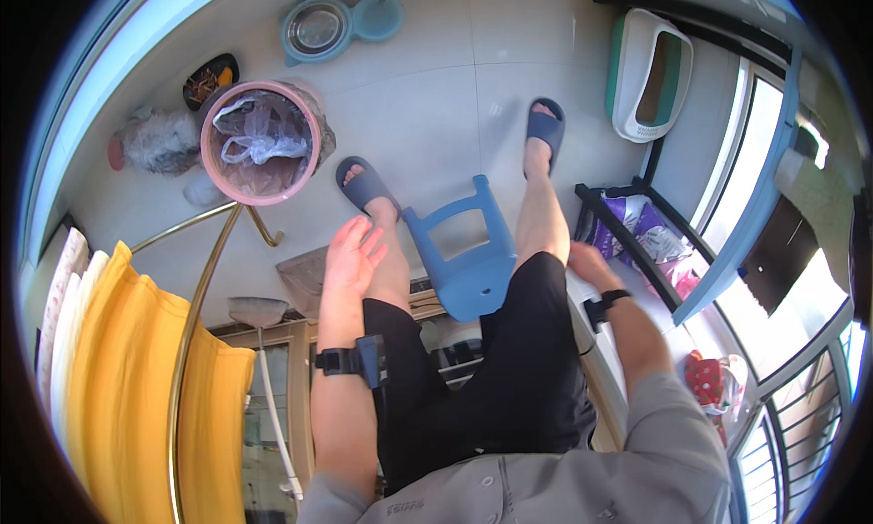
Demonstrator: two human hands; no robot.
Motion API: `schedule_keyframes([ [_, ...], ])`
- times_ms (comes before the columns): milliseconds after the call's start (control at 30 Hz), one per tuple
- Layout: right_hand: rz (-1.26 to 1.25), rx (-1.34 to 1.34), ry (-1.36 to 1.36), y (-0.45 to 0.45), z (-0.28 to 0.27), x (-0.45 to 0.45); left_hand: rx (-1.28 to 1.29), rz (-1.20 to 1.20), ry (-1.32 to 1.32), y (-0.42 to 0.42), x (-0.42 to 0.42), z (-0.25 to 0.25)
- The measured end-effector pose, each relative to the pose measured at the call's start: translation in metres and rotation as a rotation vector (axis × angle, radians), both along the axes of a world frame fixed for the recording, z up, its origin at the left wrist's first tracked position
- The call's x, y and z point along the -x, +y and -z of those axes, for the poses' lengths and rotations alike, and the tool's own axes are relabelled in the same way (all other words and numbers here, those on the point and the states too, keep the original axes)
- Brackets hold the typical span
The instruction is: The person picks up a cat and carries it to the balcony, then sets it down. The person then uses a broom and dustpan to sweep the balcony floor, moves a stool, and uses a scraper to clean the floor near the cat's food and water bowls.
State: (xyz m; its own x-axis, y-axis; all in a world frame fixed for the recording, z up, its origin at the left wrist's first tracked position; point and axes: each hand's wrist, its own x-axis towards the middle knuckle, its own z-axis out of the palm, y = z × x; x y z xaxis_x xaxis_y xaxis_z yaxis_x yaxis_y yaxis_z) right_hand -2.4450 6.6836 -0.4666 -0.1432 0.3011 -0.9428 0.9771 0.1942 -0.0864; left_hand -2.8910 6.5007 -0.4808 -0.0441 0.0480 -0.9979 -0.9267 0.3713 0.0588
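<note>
My left hand [353, 254] hovers above my left shin, empty, its fingers apart and palm partly turned up. My right hand [592, 265] is beside my right knee, which hides part of its fingers; I cannot tell whether it holds anything. Between my legs stands a light blue plastic stool [467, 288] with a large opening in its side. Ahead of my left foot is a pink-rimmed waste bin [261, 200], lined with a clear plastic bag [262, 149]. Dark slide sandals [554, 125] are on both feet.
A blue double pet bowl [317, 29] and a green-and-white litter box [651, 77] stand ahead. Yellow cloth [129, 387] hangs by a gold metal rack [198, 306] at left, near a broom [269, 387]. Purple bags [641, 227] sit on a black-framed rack [627, 248] at right.
</note>
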Motion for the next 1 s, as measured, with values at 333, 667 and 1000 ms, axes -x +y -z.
schedule_keyframes([
  [333, -0.657, -0.646, 0.755, 0.316, 0.049, 0.218, -0.097, 0.177, -0.188, 0.059, -0.183, 0.047],
  [667, -0.564, -0.913, 0.510, 0.329, 0.113, 0.383, -0.128, 0.361, -0.236, 0.037, -0.290, 0.045],
  [1000, 0.179, -0.246, 0.410, 0.271, 0.146, 0.152, -0.183, 1.668, 0.012, 0.021, -0.277, 0.073],
])
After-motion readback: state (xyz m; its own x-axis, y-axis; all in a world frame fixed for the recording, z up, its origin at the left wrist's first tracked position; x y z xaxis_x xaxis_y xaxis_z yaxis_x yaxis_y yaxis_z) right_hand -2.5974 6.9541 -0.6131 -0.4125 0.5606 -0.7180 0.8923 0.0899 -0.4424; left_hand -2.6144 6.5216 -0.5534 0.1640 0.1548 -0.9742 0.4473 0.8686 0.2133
